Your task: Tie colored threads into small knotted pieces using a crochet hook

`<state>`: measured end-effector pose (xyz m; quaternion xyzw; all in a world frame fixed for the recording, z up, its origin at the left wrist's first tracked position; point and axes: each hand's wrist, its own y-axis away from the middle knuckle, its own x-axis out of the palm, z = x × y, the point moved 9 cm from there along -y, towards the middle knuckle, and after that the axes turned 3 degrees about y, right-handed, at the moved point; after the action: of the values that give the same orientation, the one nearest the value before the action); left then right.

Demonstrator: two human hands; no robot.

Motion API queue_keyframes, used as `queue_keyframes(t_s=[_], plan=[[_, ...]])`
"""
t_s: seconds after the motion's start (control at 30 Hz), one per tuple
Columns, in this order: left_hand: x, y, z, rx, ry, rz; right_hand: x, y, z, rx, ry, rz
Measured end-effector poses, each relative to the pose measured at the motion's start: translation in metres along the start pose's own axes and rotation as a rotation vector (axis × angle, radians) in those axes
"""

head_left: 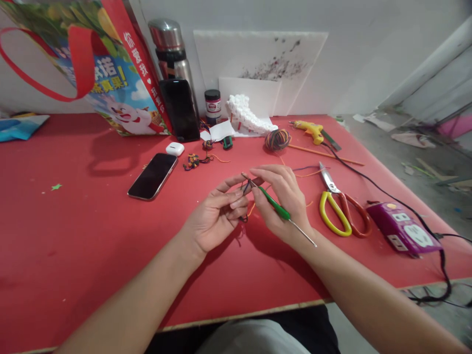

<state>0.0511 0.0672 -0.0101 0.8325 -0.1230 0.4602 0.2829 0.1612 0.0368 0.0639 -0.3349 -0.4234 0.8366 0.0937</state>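
My right hand (282, 201) is closed on a crochet hook (275, 201) with a green handle; its bare metal shaft points down to the right. Dark and orange yarn (246, 187) is looped at the hook's tip. Pinched between finger and thumb, the yarn is held by my left hand (221, 211), beside the right fingertips. A small dark piece of the yarn hangs below the left fingers, mostly hidden. Orange and purple strands run from behind my right hand toward a multicoloured yarn ball (277, 140) farther back.
Scissors (334, 204), a purple box (403, 228) with a black cord and a yellow glue gun (311, 130) lie on the right. A phone (153, 176) and white earbud case (174, 149) lie left. A bag (121, 88), a thermos (171, 49) and another phone (179, 109) stand behind.
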Motion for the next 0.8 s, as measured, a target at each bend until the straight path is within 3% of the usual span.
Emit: queue_keyframes(t_s=[0.37,0.8], plan=[[0.007,0.001,0.005,0.005,-0.065,0.097,0.000,0.000,-0.005,0.025,-0.031,-0.001],[0.007,0.002,0.009,-0.053,0.013,0.077,-0.002,-0.005,-0.015,0.148,-0.194,0.036]])
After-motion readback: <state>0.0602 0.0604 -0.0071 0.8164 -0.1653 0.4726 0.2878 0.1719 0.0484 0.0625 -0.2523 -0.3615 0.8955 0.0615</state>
